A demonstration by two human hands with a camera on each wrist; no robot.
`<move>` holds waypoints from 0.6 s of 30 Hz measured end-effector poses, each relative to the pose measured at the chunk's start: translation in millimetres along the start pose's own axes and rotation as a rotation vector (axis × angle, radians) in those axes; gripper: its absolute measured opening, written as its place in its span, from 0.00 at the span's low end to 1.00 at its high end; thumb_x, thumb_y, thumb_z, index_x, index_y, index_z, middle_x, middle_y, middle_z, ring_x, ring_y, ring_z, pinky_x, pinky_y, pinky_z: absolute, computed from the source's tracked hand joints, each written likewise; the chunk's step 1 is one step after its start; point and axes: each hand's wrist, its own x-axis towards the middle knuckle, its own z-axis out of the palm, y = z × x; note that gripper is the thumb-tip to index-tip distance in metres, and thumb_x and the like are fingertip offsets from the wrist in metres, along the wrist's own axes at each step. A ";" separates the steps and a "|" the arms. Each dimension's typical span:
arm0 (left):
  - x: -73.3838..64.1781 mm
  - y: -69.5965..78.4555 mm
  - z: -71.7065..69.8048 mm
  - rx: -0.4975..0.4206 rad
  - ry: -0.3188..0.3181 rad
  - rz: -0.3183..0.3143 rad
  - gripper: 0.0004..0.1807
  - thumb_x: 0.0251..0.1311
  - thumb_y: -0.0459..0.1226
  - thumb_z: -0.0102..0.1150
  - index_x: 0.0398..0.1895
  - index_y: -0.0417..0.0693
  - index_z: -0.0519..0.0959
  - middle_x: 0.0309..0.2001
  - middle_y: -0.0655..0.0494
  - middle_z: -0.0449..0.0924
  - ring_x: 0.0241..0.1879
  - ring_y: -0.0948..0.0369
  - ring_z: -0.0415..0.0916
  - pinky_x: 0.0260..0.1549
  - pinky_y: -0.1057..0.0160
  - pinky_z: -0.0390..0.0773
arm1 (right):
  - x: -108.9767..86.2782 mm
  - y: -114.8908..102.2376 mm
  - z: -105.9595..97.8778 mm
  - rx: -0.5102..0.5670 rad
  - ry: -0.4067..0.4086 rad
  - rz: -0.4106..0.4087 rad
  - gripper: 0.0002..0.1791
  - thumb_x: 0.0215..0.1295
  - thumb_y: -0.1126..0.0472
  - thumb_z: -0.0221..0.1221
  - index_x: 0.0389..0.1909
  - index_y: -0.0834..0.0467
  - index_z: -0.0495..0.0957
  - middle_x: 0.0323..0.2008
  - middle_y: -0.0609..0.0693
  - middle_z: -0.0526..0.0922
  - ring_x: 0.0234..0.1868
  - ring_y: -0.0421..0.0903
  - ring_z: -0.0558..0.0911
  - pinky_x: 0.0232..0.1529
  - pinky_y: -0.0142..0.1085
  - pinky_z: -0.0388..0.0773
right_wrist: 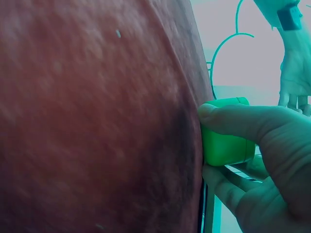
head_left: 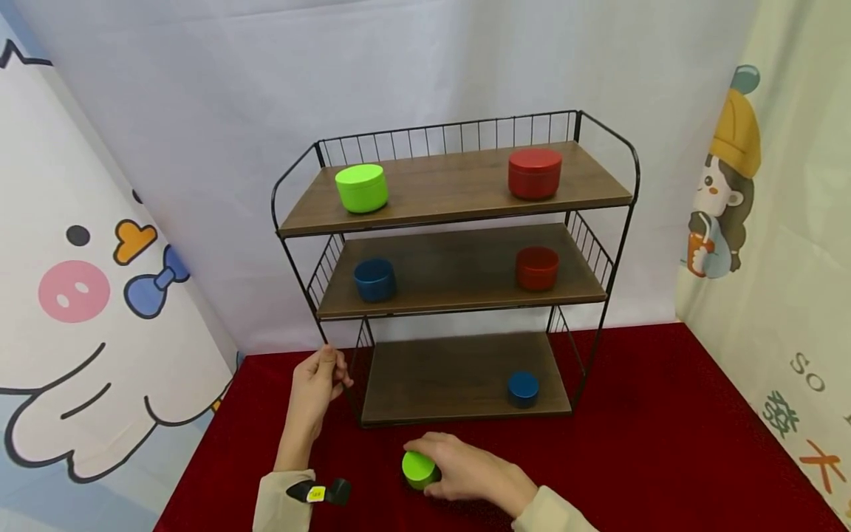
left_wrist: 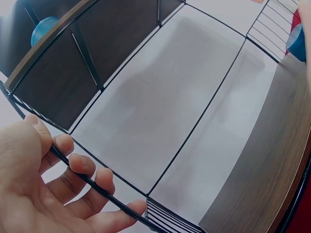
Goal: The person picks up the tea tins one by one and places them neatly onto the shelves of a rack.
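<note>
In the head view, a three-tier shelf rack (head_left: 459,377) of brown boards and black wire stands on the table. My left hand (head_left: 318,380) is at its left side; in the left wrist view, the thumb and curled fingers hold the thin black metal post (left_wrist: 92,183). With my right hand (head_left: 465,467), I grip a small bright green round tin (head_left: 419,471) on the red cloth in front of the rack. The right wrist view has the thumb on one side of this tin (right_wrist: 226,145) and fingers on the other.
On the top shelf are a larger green tin (head_left: 362,189) and a red tin (head_left: 535,174). The middle shelf bears a blue tin (head_left: 375,281) and another red tin (head_left: 537,269). A small blue tin (head_left: 523,389) sits at the bottom shelf's right. Red cloth (head_left: 651,443) covers the table.
</note>
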 end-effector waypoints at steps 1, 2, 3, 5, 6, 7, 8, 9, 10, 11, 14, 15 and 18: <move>-0.2 0.1 -0.1 -0.001 -0.001 -0.001 0.31 0.79 0.55 0.40 0.35 0.32 0.72 0.29 0.51 0.71 0.30 0.57 0.79 0.30 0.66 0.81 | 2.0 0.7 -2.1 -0.007 -0.001 0.003 0.35 0.62 0.60 0.73 0.70 0.56 0.73 0.61 0.48 0.79 0.57 0.37 0.78 0.56 0.29 0.79; -0.4 0.2 -0.1 -0.003 -0.002 -0.002 0.31 0.79 0.54 0.40 0.35 0.32 0.72 0.29 0.51 0.71 0.30 0.57 0.79 0.29 0.66 0.80 | 4.0 1.2 -4.2 -0.015 -0.001 0.006 0.35 0.63 0.60 0.73 0.70 0.56 0.72 0.62 0.48 0.79 0.58 0.37 0.78 0.56 0.29 0.79; -0.7 0.3 0.0 -0.002 -0.003 -0.003 0.32 0.79 0.54 0.40 0.35 0.31 0.72 0.29 0.51 0.71 0.30 0.57 0.79 0.29 0.66 0.80 | 6.3 1.8 -6.0 -0.024 -0.001 0.007 0.35 0.63 0.60 0.73 0.70 0.56 0.72 0.62 0.49 0.79 0.58 0.38 0.78 0.56 0.29 0.79; -0.6 0.6 -0.4 -0.004 -0.003 -0.004 0.31 0.80 0.53 0.40 0.35 0.30 0.72 0.28 0.50 0.71 0.30 0.56 0.79 0.30 0.65 0.81 | 11.5 1.9 -10.0 -0.043 -0.002 0.009 0.35 0.63 0.60 0.72 0.70 0.56 0.72 0.62 0.50 0.79 0.58 0.39 0.79 0.56 0.29 0.79; -0.5 0.8 -0.4 -0.005 -0.004 -0.004 0.31 0.80 0.53 0.40 0.35 0.30 0.72 0.28 0.50 0.71 0.30 0.57 0.79 0.31 0.65 0.81 | 14.2 1.9 -11.9 -0.050 -0.002 0.009 0.35 0.63 0.60 0.72 0.70 0.56 0.72 0.62 0.50 0.79 0.58 0.40 0.79 0.56 0.29 0.79; -0.3 1.0 -0.3 -0.006 -0.004 -0.005 0.31 0.79 0.53 0.40 0.36 0.30 0.72 0.28 0.50 0.71 0.30 0.57 0.79 0.31 0.65 0.82 | 16.7 1.6 -13.9 -0.057 -0.002 0.008 0.35 0.63 0.60 0.73 0.70 0.56 0.72 0.62 0.51 0.79 0.58 0.40 0.79 0.55 0.29 0.79; -0.2 1.1 -0.2 -0.006 -0.004 -0.006 0.31 0.79 0.54 0.40 0.36 0.30 0.72 0.28 0.50 0.71 0.30 0.57 0.78 0.32 0.64 0.82 | 19.2 1.4 -15.5 -0.063 -0.004 0.008 0.35 0.63 0.60 0.72 0.70 0.56 0.72 0.62 0.50 0.79 0.58 0.40 0.79 0.55 0.29 0.79; 0.0 1.2 -0.1 -0.006 -0.004 -0.005 0.32 0.79 0.54 0.40 0.36 0.30 0.72 0.28 0.50 0.71 0.30 0.57 0.78 0.32 0.64 0.82 | 21.8 1.1 -17.3 -0.071 -0.006 0.006 0.35 0.63 0.59 0.72 0.70 0.56 0.73 0.62 0.50 0.79 0.58 0.40 0.79 0.55 0.29 0.79; 0.1 1.1 -0.1 -0.006 -0.003 -0.005 0.32 0.79 0.54 0.40 0.36 0.30 0.72 0.28 0.50 0.71 0.30 0.57 0.78 0.32 0.64 0.82 | 24.3 0.9 -18.8 -0.075 -0.009 0.005 0.35 0.63 0.59 0.72 0.70 0.56 0.73 0.62 0.50 0.79 0.58 0.40 0.79 0.55 0.29 0.79; 0.3 1.0 0.0 -0.007 -0.002 -0.005 0.32 0.79 0.54 0.40 0.36 0.30 0.72 0.28 0.50 0.71 0.30 0.57 0.78 0.32 0.64 0.82 | 26.8 0.8 -20.2 -0.077 -0.012 0.005 0.34 0.63 0.59 0.72 0.70 0.56 0.73 0.61 0.50 0.79 0.57 0.40 0.79 0.55 0.29 0.79; 0.7 0.2 -0.2 -0.011 -0.002 -0.007 0.32 0.79 0.54 0.40 0.36 0.30 0.72 0.29 0.50 0.71 0.30 0.58 0.78 0.32 0.64 0.83 | 34.2 1.3 -23.2 -0.080 -0.019 0.005 0.34 0.64 0.60 0.72 0.70 0.56 0.72 0.62 0.49 0.79 0.57 0.39 0.79 0.55 0.29 0.79; 0.8 0.1 -0.2 -0.011 -0.002 -0.009 0.32 0.78 0.54 0.40 0.36 0.30 0.72 0.29 0.50 0.71 0.30 0.58 0.78 0.32 0.64 0.83 | 36.8 1.5 -24.1 -0.078 -0.018 0.005 0.34 0.64 0.60 0.72 0.70 0.56 0.72 0.62 0.50 0.79 0.57 0.39 0.79 0.54 0.29 0.79; 1.0 0.2 -0.3 -0.013 -0.006 -0.013 0.32 0.79 0.54 0.40 0.36 0.29 0.71 0.29 0.50 0.71 0.30 0.58 0.78 0.34 0.63 0.83 | 45.0 3.3 -25.3 -0.072 -0.012 0.006 0.35 0.63 0.60 0.72 0.71 0.57 0.72 0.61 0.51 0.79 0.56 0.39 0.79 0.53 0.28 0.79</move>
